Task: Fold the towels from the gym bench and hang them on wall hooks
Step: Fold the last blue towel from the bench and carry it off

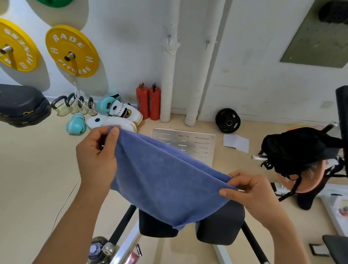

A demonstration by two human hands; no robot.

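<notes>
A blue towel (pixel 166 179) hangs doubled over in the air in front of me, stretched between both hands. My left hand (pixel 96 157) pinches its upper left corner, thumb on top. My right hand (pixel 251 193) pinches the upper right corner, lower than the left. The towel's bottom edge droops over the black pads of a gym bench (pixel 220 224) below. Two small wall hooks (pixel 169 37) (pixel 207 43) sit on the white padded pipes straight ahead, both bare.
Yellow and green weight plates (pixel 72 50) hang on the left wall. Two red fire extinguishers (pixel 148 102), boxing gloves (pixel 76 125) and kettlebells line the wall base. A perforated metal plate (pixel 189 142) lies on the floor. A black backpack (pixel 298 152) and benches stand at the right.
</notes>
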